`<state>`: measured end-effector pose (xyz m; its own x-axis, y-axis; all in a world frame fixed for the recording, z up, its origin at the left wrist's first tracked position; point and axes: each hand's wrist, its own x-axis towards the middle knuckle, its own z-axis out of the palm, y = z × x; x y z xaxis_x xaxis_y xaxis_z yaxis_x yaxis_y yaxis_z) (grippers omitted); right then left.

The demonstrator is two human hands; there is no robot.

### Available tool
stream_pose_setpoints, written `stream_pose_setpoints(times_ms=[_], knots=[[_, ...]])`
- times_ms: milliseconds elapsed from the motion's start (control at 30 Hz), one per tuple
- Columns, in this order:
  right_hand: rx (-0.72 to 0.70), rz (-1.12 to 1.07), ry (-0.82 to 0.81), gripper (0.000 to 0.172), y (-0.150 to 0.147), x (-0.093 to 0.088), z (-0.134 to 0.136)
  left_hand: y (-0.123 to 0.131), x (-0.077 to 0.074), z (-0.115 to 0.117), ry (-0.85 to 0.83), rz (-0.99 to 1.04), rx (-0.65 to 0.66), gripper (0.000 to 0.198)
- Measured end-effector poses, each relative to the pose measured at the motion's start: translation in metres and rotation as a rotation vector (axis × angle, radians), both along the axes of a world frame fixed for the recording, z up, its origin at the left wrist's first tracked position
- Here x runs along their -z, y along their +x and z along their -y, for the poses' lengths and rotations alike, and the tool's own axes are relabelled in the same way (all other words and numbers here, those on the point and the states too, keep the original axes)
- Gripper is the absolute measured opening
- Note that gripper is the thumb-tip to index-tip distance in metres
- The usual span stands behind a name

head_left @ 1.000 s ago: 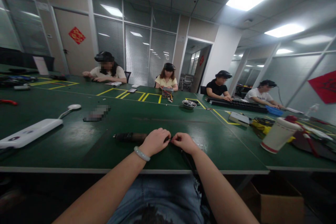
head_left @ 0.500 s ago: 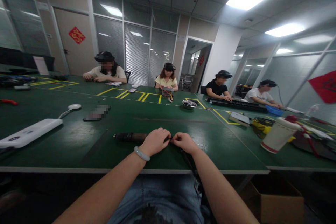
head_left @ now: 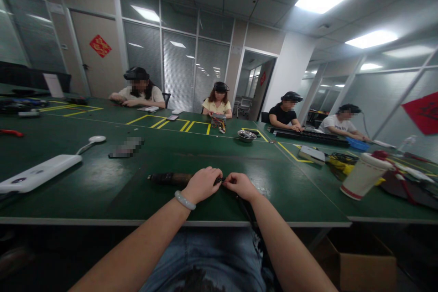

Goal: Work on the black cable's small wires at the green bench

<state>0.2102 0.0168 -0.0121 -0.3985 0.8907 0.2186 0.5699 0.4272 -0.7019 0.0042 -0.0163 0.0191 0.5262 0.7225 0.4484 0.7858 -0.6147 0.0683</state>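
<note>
My left hand (head_left: 202,184) is closed over the right end of a dark, rod-shaped tool (head_left: 169,178) that lies flat on the green table (head_left: 143,164). A pale bangle sits on that wrist. My right hand (head_left: 240,185) is pinched shut right beside it, fingertips meeting the left hand's at a small dark part I cannot make out. A thin black cable (head_left: 244,205) runs from under my right hand toward the table's near edge.
A white power strip (head_left: 37,173) lies at the left, a paper cup (head_left: 363,175) at the right, a small metal bowl (head_left: 247,135) further back. Several people with head cameras sit along the far side. A cardboard box (head_left: 362,262) stands under the table at the right.
</note>
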Motion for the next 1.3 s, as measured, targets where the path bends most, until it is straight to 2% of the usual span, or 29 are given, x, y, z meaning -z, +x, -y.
stream_pose_setpoints(times_ms=[967, 1300], knots=[[0.012, -0.012, -0.007, 0.017, -0.0015, -0.0049, 0.0044, -0.0006, 0.0021, -0.0021, 0.006, 0.014, 0.039, 0.008], [0.013, -0.007, -0.003, 0.018, -0.0005, -0.0035, 0.0029, 0.0, -0.0033, 0.0024, -0.001, 0.003, 0.037, 0.009]])
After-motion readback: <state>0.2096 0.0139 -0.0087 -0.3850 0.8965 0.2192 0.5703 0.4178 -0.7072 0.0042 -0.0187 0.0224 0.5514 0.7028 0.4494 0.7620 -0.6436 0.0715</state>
